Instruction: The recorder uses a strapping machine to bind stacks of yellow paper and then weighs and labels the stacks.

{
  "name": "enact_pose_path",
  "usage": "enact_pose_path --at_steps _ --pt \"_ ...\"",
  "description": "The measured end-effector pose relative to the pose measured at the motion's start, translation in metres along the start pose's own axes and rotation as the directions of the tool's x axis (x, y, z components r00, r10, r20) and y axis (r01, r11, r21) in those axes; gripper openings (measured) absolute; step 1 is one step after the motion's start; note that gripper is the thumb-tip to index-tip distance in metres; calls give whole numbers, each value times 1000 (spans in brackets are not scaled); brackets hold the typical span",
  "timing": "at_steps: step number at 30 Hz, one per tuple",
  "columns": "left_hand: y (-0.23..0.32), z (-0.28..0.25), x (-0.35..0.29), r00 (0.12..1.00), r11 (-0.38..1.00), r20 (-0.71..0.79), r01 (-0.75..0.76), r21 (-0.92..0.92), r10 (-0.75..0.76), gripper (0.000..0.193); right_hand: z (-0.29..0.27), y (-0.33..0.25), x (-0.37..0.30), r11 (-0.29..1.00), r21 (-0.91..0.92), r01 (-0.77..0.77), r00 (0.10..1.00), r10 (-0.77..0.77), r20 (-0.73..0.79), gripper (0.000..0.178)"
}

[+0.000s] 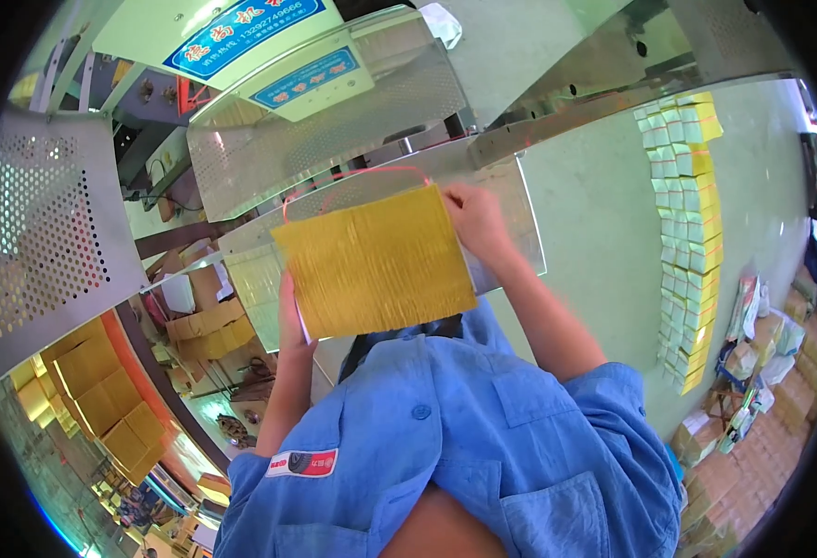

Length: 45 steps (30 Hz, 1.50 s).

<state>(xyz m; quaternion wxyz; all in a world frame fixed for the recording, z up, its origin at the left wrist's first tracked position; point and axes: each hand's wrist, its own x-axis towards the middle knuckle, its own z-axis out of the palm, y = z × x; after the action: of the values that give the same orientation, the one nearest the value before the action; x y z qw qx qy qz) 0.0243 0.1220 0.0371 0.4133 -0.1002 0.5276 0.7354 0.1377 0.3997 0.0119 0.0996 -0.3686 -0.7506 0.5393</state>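
A rectangular bundle (380, 260) with a wrinkled yellow paper top is held in front of my chest, its pale side edge showing at the lower left. My left hand (294, 312) grips its left edge, fingers mostly hidden beneath. At the upper right corner, my right hand (471, 216) is closed against the bundle; slight blur hides its fingertips. A thin pink cord (380, 170) loops above the bundle's far edge, between its two upper corners. Whether the cord is tied to the bundle I cannot tell.
Beyond the bundle stands a machine with a clear guard (325, 130) and a metal table edge (529, 130). Perforated sheet metal (46, 195) is at the left. Tied yellow-and-white bundles (687, 232) line the floor at right. Cardboard boxes (106, 391) sit at lower left.
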Motion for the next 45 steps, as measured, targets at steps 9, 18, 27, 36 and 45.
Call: enact_pose_path --at_steps 9,18,27,36,45 --pt "9 -27 6 996 984 90 -9 180 -7 55 -2 17 -4 957 -288 -30 976 -34 -216 13" --pt "17 -22 12 991 970 115 45 240 -75 58 21 14 -5 843 469 -264 924 360 -128 14" --pt "2 -41 -40 995 999 -94 -33 -31 30 54 70 -30 -50 974 190 121 974 -79 -213 37" --pt "7 -48 -102 963 978 -214 -185 -93 162 64 95 -63 -63 968 209 136 981 -161 108 34" --pt "15 23 1 999 1000 41 6 7 -6 52 25 -13 -12 571 750 -334 942 203 265 31"
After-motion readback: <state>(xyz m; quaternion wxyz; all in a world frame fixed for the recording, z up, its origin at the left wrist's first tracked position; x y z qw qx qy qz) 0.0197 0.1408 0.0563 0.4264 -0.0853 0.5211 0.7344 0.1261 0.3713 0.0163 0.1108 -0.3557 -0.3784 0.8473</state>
